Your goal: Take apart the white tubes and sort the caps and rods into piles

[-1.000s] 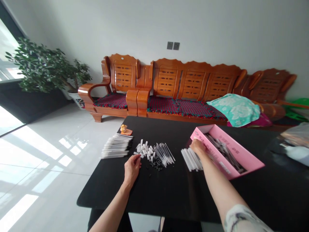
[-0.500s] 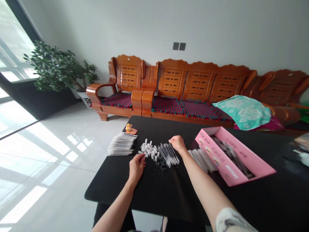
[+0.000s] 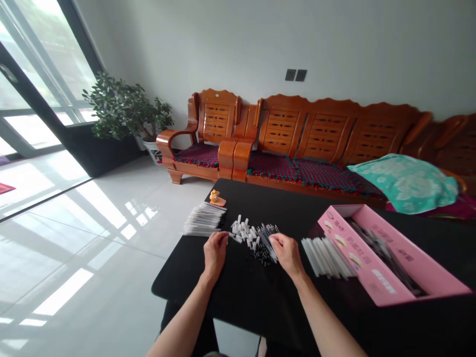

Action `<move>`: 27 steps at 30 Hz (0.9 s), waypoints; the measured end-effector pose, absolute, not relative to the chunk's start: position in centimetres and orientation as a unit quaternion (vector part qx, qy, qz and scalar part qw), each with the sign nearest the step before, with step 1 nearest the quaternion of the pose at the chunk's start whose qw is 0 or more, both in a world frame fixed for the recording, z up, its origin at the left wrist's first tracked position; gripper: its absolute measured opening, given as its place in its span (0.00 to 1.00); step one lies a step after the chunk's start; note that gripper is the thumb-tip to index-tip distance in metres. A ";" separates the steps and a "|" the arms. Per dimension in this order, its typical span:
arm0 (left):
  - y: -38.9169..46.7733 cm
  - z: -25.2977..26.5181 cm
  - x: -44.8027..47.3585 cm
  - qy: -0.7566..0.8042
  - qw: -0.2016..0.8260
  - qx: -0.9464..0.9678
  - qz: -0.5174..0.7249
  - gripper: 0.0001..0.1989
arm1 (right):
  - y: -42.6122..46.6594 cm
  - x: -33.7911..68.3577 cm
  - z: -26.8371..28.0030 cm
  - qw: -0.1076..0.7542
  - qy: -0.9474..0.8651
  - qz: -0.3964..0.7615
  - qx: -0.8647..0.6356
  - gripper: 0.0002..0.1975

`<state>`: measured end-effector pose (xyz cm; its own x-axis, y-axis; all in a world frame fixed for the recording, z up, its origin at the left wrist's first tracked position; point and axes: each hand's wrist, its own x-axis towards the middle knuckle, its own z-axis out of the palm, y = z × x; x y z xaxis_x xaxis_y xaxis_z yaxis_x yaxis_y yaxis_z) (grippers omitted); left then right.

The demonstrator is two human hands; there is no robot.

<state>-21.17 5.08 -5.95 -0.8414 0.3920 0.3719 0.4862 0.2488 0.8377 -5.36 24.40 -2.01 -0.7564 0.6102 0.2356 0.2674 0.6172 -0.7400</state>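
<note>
My left hand [image 3: 215,254] is closed in a pinch at the near edge of a stack of clear pen barrels [image 3: 205,219]. A small pale piece shows at its fingertips, too small to name. My right hand [image 3: 287,252], also pinched, is over the near right side of a bundle of pen refills [image 3: 267,230] with thin metal tips. What its fingers hold is hidden. Between my hands lie a heap of short whitish translucent pieces [image 3: 243,230] and a pile of small black plugs [image 3: 263,256].
To the right lie more whitish tubes [image 3: 327,257] against a long pink box [image 3: 372,267] holding dark sticks. A small orange figurine [image 3: 215,197] stands at the black table's [image 3: 256,292] far left corner. Beyond is a wooden sofa [image 3: 286,129] with a turquoise cloth [image 3: 409,183].
My right hand has come back from the far end of the refills toward me. My left hand stays about where it was, still pinched. The view has turned left.
</note>
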 end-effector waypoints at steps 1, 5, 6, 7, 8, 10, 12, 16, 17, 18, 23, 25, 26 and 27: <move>4.5 -5.6 -22.1 -0.807 0.099 -0.279 -0.511 0.11 | 24.1 -4.6 -2.2 0.242 -0.861 0.365 -0.259 0.18; 2.7 -5.1 -26.1 -0.844 0.202 -0.323 -0.378 0.15 | 23.3 -3.1 -2.6 0.249 -0.848 0.377 -0.277 0.19; 2.5 -5.3 -26.9 -0.849 0.198 -0.341 -0.352 0.16 | 23.1 -3.0 -2.6 0.249 -0.847 0.380 -0.275 0.19; 2.3 -5.6 -27.6 -0.853 0.192 -0.353 -0.333 0.15 | 22.9 -3.1 -2.6 0.249 -0.846 0.384 -0.272 0.19; 2.2 -6.0 -28.1 -0.857 0.186 -0.362 -0.316 0.15 | 22.6 -3.2 -2.5 0.249 -0.845 0.390 -0.267 0.18; 2.0 -6.7 -28.8 -0.861 0.179 -0.375 -0.294 0.13 | 22.1 -3.5 -2.3 0.248 -0.843 0.401 -0.258 0.18; 1.9 -7.1 -29.3 -0.857 0.182 -0.389 -0.286 0.12 | 21.5 -3.7 -2.1 0.246 -0.842 0.408 -0.252 0.17; 2.0 -6.4 -29.3 -0.820 0.196 -0.435 -0.316 0.10 | 20.7 -4.0 -1.9 0.248 -0.833 0.428 -0.248 0.17; 2.3 -6.0 -28.9 -0.807 0.202 -0.446 -0.331 0.10 | 20.5 -4.1 -2.0 0.251 -0.826 0.440 -0.247 0.17; 2.6 -5.5 -28.2 -0.795 0.209 -0.453 -0.345 0.11 | 20.3 -4.4 -2.0 0.253 -0.818 0.454 -0.247 0.17; 5.6 -3.6 -22.5 -0.738 0.174 -0.531 -0.379 0.12 | 19.6 -6.1 -2.4 0.220 -0.740 0.578 -0.264 0.24; 6.9 -3.6 -20.4 -0.724 0.153 -0.550 -0.387 0.13 | 19.4 -6.7 -2.4 0.198 -0.696 0.635 -0.270 0.26; 7.4 -3.7 -19.6 -0.717 0.147 -0.557 -0.393 0.13 | 19.4 -6.9 -2.4 0.193 -0.682 0.652 -0.270 0.27; 7.9 -3.8 -19.0 -0.711 0.139 -0.564 -0.397 0.14 | 19.4 -7.0 -2.5 0.193 -0.675 0.660 -0.268 0.27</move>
